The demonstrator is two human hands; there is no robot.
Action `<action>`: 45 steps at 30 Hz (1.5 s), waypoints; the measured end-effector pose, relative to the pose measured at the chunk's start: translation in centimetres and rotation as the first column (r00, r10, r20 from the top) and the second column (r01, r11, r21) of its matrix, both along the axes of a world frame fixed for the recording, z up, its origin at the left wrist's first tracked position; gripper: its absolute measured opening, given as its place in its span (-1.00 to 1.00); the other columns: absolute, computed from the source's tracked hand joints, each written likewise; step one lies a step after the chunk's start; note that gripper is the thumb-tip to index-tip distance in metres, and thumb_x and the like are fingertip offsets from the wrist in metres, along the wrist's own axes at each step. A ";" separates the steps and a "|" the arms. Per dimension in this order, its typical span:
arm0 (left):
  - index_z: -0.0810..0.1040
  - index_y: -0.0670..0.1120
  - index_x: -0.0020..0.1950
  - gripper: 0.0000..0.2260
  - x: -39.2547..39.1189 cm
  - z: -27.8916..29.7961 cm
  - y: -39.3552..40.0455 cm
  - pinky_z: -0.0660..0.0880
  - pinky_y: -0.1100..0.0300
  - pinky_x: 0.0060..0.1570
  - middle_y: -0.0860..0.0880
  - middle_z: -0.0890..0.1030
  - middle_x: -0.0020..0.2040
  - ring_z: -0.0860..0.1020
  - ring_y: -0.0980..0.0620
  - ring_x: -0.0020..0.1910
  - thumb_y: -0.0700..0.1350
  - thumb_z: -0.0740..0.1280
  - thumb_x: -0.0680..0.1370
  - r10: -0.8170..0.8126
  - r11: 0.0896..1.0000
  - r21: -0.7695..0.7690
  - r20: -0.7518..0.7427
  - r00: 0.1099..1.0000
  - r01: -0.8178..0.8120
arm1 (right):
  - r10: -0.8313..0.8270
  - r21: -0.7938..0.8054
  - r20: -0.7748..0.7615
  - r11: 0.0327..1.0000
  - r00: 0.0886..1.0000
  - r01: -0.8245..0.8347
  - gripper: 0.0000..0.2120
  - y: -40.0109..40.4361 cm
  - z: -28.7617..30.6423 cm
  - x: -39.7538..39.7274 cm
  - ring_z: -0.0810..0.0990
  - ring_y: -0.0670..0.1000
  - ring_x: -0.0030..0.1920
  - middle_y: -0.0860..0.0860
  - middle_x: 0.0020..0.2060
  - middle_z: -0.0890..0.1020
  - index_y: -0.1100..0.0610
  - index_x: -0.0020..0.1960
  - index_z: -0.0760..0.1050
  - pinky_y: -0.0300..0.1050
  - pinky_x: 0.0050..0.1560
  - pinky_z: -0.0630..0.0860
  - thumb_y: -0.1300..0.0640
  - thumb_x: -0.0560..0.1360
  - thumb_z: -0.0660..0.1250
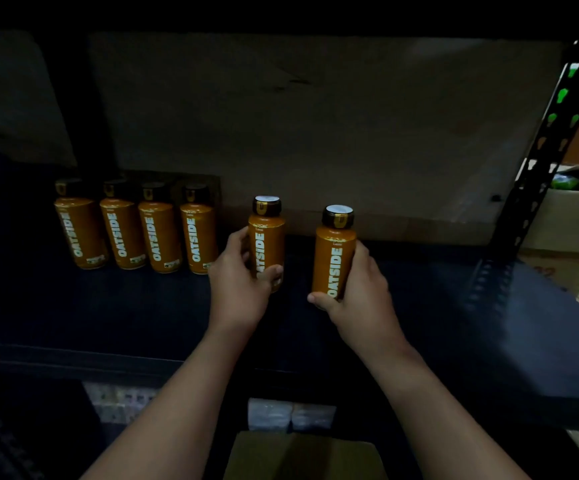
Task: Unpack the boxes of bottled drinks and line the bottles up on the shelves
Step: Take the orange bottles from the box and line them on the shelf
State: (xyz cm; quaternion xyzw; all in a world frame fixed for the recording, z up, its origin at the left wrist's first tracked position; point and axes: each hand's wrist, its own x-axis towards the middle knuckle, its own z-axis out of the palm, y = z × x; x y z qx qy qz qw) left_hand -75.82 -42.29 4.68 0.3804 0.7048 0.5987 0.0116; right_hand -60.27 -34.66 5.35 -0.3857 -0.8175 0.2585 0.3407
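Left hand (237, 271) is gripping an upright Oatside bottle (267, 237) just right of the shelved row (135, 226); right hand (357, 285) is holding another bottle (334, 251) farther right.

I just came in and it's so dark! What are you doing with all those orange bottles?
A person is putting drinks on a dark shelf. Four orange bottles stand in a row at the back left. The left hand grips a fifth bottle beside that row, and the right hand grips another bottle further right. A cardboard box sits below.
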 end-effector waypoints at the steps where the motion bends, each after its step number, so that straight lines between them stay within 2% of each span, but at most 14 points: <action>1: 0.30 0.05 0.56 -0.30 -0.6 0.1 0.2 0.46 0.04 0.38 0.01 0.45 0.47 0.41 0.10 0.42 -0.19 0.52 0.49 0.043 0.999 -0.029 -0.024 0.999 -0.044 | -0.007 -0.005 0.004 1.000 1.000 0.007 -0.05 0.1 0.1 -0.8 0.32 0.04 0.48 -0.01 0.47 0.31 0.00 0.58 0.04 0.03 0.42 0.34 0.09 0.40 0.58; 3: 0.27 0.04 0.58 -0.29 -1.7 0.3 0.6 0.42 0.06 0.37 -0.01 0.43 0.47 0.40 0.02 0.46 -0.14 0.52 0.50 0.113 0.990 -0.080 -0.075 0.991 -0.119 | -0.013 -0.014 0.005 1.000 1.000 0.013 -0.05 0.3 0.3 -2.5 0.32 0.06 0.48 0.00 0.47 0.31 0.01 0.58 0.04 0.04 0.42 0.35 0.10 0.41 0.58; 8: 0.21 -0.04 0.63 -0.27 -3.5 0.4 1.0 0.29 0.25 0.21 -0.05 0.42 0.44 0.41 0.00 0.42 -0.08 0.49 0.54 0.158 0.966 -0.171 -0.209 0.965 -0.195 | -0.037 -0.019 -0.002 0.999 0.999 0.037 -0.05 0.8 0.2 -6.7 0.34 0.11 0.46 0.05 0.45 0.30 0.02 0.57 0.00 0.10 0.41 0.40 0.13 0.42 0.57; 10: 0.27 -0.05 0.60 -0.28 -4.2 0.0 0.9 0.36 0.21 0.32 -0.05 0.46 0.44 0.44 -0.01 0.42 -0.06 0.52 0.51 0.165 0.967 -0.159 -0.210 0.964 -0.200 | -0.048 -0.021 -0.005 0.999 0.999 0.048 -0.06 0.9 0.2 -8.0 0.34 0.12 0.46 0.07 0.46 0.29 0.02 0.57 -0.01 0.11 0.40 0.41 0.14 0.43 0.56; 11: 0.31 -0.05 0.57 -0.29 -4.5 -0.2 0.8 0.44 0.12 0.36 -0.05 0.49 0.42 0.47 0.00 0.41 -0.06 0.54 0.49 0.175 0.969 -0.143 -0.192 0.966 -0.204 | -0.056 -0.021 -0.004 0.998 0.998 0.056 -0.06 0.8 0.1 -8.5 0.33 0.12 0.47 0.07 0.46 0.28 0.02 0.58 -0.02 0.11 0.40 0.40 0.14 0.44 0.55; 13: 0.37 -0.05 0.53 -0.31 -4.4 -0.3 0.7 0.56 0.01 0.29 -0.05 0.55 0.38 0.53 0.01 0.35 -0.05 0.57 0.46 0.212 0.964 -0.122 -0.176 0.961 -0.235 | -0.073 -0.015 -0.007 0.997 0.997 0.073 -0.05 0.8 -0.1 -9.2 0.32 0.12 0.48 0.07 0.47 0.27 0.01 0.59 -0.04 0.10 0.40 0.40 0.13 0.45 0.54; 18: 0.42 -0.03 0.50 -0.37 -3.9 -0.1 0.5 0.59 0.02 0.23 -0.07 0.61 0.29 0.59 0.00 0.27 0.00 0.56 0.48 0.295 0.936 -0.124 -0.236 0.926 -0.330 | -0.054 -0.029 -0.030 0.998 0.998 0.053 -0.05 1.0 -0.4 -9.4 0.32 0.09 0.48 0.03 0.49 0.26 0.01 0.61 -0.06 0.06 0.37 0.40 0.06 0.47 0.52; 21: 0.51 -0.02 0.42 -0.45 -3.8 0.0 0.3 0.63 0.03 0.15 -0.06 0.64 0.22 0.62 0.01 0.19 0.04 0.55 0.48 0.309 0.930 -0.136 -0.217 0.926 -0.342 | -0.016 -0.068 -0.031 0.998 0.999 0.014 -0.05 0.9 -0.5 -9.3 0.30 0.07 0.49 0.02 0.50 0.25 -0.01 0.62 -0.08 0.07 0.40 0.38 0.04 0.49 0.50; 24: 0.57 -0.05 0.32 -0.53 -3.8 0.0 0.2 0.64 0.06 0.08 -0.05 0.66 0.17 0.64 0.02 0.13 0.04 0.56 0.47 0.312 0.933 -0.131 -0.168 0.935 -0.335 | 0.030 -0.104 -0.042 0.994 0.999 -0.035 -0.03 1.0 -0.5 -9.2 0.26 0.06 0.50 0.00 0.51 0.21 -0.04 0.63 -0.12 0.08 0.43 0.37 0.12 0.49 0.49; 27: 0.58 -0.05 0.31 -0.52 -3.8 0.1 0.2 0.63 0.08 0.06 -0.05 0.66 0.17 0.64 0.01 0.13 0.05 0.57 0.46 0.325 0.928 -0.138 -0.152 0.933 -0.345 | 0.063 -0.125 -0.044 0.990 0.997 -0.068 -0.02 1.1 -0.6 -9.0 0.24 0.06 0.51 -0.01 0.52 0.19 -0.06 0.64 -0.14 0.08 0.44 0.35 0.17 0.49 0.48; 32: 0.59 -0.03 0.27 -0.55 -3.8 0.1 0.2 0.63 0.11 0.02 -0.02 0.67 0.14 0.65 0.04 0.09 0.05 0.58 0.44 0.336 0.929 -0.118 -0.133 0.933 -0.351 | 0.076 -0.087 -0.025 0.993 0.997 -0.077 -0.07 1.0 -0.8 -9.3 0.25 0.04 0.50 -0.03 0.51 0.20 -0.06 0.64 -0.16 0.08 0.44 0.32 0.15 0.54 0.43; 38: 0.58 -0.04 0.30 -0.52 -3.8 0.0 0.2 0.63 0.07 0.07 -0.04 0.66 0.17 0.64 0.02 0.14 0.01 0.59 0.43 0.332 0.930 -0.124 -0.123 0.935 -0.346 | 0.060 -0.060 -0.004 0.996 0.998 -0.060 -0.09 1.0 -0.9 -9.5 0.27 0.04 0.49 -0.01 0.50 0.21 -0.03 0.64 -0.15 0.04 0.42 0.33 0.15 0.55 0.42; 45: 0.55 -0.02 0.34 -0.45 -4.0 -0.4 0.3 0.63 -0.01 0.15 -0.03 0.64 0.22 0.63 0.02 0.19 -0.03 0.62 0.40 0.313 0.940 -0.107 -0.101 0.944 -0.323 | 0.033 -0.038 0.038 0.999 0.999 -0.031 -0.08 1.1 -0.8 -9.8 0.32 0.07 0.47 0.03 0.49 0.25 -0.02 0.64 -0.13 0.11 0.43 0.37 0.11 0.54 0.44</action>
